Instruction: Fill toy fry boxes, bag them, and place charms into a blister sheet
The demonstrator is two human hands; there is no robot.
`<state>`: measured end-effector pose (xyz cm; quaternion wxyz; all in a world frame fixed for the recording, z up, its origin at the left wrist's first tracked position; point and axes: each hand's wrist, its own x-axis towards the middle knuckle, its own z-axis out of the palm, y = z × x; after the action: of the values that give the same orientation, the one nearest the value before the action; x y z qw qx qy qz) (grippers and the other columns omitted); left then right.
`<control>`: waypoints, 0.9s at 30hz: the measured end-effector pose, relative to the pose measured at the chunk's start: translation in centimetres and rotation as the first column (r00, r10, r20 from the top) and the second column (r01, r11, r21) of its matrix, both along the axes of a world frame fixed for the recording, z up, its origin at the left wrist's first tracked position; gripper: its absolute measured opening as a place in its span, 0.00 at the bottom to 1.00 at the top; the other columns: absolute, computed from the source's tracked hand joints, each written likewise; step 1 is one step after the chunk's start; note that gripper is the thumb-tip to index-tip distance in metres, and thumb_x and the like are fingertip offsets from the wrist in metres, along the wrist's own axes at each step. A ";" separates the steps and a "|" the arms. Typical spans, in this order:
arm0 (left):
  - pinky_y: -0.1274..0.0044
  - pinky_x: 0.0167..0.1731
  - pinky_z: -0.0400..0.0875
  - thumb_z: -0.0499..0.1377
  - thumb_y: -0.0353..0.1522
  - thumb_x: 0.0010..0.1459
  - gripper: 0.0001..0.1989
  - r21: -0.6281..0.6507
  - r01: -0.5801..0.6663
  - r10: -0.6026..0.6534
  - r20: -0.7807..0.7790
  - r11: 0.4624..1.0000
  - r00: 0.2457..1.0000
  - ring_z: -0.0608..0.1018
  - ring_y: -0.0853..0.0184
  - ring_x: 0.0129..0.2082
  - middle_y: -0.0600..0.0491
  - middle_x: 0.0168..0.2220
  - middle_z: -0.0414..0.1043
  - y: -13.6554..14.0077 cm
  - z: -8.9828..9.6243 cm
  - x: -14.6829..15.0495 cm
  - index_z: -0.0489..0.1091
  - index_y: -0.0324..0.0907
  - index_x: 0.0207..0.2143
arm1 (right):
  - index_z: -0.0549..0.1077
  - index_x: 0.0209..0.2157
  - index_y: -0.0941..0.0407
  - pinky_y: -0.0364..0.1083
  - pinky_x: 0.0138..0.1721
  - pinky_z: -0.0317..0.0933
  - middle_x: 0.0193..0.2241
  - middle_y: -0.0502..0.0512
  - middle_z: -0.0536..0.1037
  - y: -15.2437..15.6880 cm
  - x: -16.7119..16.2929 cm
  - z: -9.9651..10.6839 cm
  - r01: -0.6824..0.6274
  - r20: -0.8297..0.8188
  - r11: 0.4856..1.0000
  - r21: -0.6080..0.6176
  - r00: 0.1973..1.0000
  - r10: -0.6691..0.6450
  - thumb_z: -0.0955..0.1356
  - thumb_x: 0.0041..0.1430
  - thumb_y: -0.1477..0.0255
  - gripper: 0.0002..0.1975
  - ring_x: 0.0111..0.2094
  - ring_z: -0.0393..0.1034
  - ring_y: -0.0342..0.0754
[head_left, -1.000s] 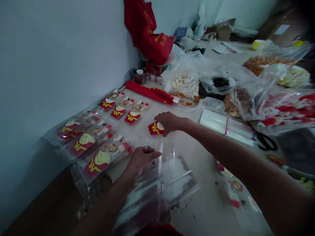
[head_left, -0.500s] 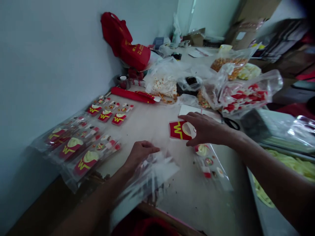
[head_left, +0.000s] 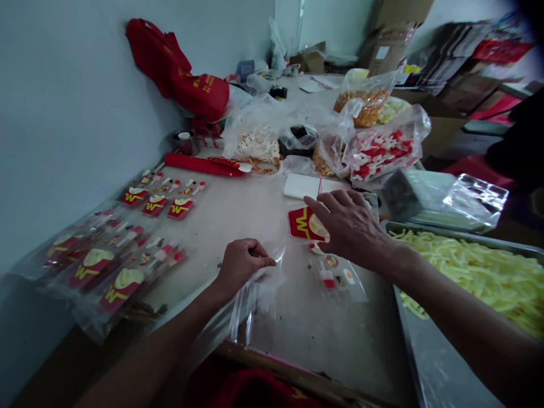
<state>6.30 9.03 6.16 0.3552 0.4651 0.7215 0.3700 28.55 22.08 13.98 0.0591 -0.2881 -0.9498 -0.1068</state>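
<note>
My left hand [head_left: 242,265] pinches the edge of a clear plastic bag [head_left: 250,306], which hangs down toward the front edge of the table. My right hand [head_left: 355,229] is spread palm down over a red card [head_left: 300,222] with a yellow zigzag and a pale oval. Its fingers cover the card's right part, and I cannot tell whether they press on it. Just below lies a clear packet [head_left: 340,277] with small food-shaped pieces. To the left lie several filled clear packets [head_left: 121,283] with similar red pieces, and a row of smaller red pieces [head_left: 155,205] behind them.
Bags of small parts stand at the back, among them a bag of red and white pieces [head_left: 382,150]. A metal tray [head_left: 408,334] of pale yellow strips [head_left: 471,272] is at the right. A red apron-like cloth [head_left: 204,93] leans on the wall [head_left: 63,113].
The view has swung to the right, showing more of the tray. My left hand still grips the bag, now spread out more. My right hand stays over the red card, its fingers more spread.
</note>
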 end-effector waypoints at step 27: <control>0.81 0.23 0.68 0.74 0.32 0.35 0.25 -0.146 0.153 -0.058 0.509 0.977 0.859 0.71 0.75 0.21 0.61 0.23 0.68 3.9 -2.1 -3.2 0.67 0.40 0.35 | 0.64 0.62 0.59 0.57 0.53 0.54 0.51 0.62 0.72 -0.9 -0.6 -3.5 -0.162 -0.078 0.941 -0.298 0.986 0.145 0.77 0.39 0.65 0.47 0.51 0.62 0.62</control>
<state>3.07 12.96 4.09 0.5912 0.3575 0.6083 0.3908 27.97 21.23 10.47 0.0485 -0.2219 -0.9724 0.0533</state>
